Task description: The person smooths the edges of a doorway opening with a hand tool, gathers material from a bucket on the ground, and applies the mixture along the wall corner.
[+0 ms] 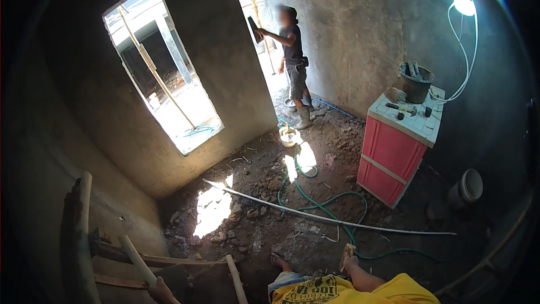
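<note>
At the lower left edge my left hand (162, 291) is partly in view, closed at the lower end of a pale round pole (138, 260). Its fingers are mostly hidden in shadow. Beside it is a dark flat panel (171, 280), whose kind I cannot make out. Wooden rails (160, 260) and a second pale pole (236, 278) stand close by. My right hand is out of view. Below me show my yellow shirt (360, 291) and bare feet, one against a small light brown piece (347, 256).
A co-worker (293, 50) in the doorway holds a dark flat board (254, 29). A green hose (323, 205) and long white pipe (337, 215) cross the rubble floor. A pink, tile-topped cabinet (388, 155) bears a bucket (417, 85) and tools. A lamp (464, 4) hangs right.
</note>
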The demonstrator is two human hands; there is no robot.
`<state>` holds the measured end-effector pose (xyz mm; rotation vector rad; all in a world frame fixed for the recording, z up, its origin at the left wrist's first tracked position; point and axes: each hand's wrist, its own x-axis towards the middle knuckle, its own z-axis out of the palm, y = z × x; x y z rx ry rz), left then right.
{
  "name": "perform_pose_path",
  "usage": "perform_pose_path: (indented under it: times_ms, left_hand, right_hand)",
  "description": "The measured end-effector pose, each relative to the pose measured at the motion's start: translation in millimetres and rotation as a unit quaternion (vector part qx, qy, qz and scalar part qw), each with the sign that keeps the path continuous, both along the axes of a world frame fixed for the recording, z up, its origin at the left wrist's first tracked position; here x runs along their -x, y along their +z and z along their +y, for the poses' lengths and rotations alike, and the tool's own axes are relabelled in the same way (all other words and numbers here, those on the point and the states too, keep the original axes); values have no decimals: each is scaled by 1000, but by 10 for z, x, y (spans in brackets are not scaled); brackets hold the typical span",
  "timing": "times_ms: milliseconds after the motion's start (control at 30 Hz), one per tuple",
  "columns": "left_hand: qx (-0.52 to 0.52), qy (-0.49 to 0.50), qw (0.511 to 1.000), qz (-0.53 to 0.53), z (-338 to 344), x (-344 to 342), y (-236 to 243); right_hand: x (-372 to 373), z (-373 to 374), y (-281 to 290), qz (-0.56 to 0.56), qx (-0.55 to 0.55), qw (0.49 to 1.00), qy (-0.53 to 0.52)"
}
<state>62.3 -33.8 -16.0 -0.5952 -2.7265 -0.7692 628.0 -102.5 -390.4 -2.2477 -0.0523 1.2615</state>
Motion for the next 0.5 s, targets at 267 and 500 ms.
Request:
perform_pose_path:
  times_ms: [267,500]
  left_hand:
    - [8,-9,1000,-28,-45,4,63]
    - [9,16,1000,-17,7,6,16]
  right_hand:
    - [81,85,561,20,20,999,25]
    - [24,32,351,41,19,999,17]
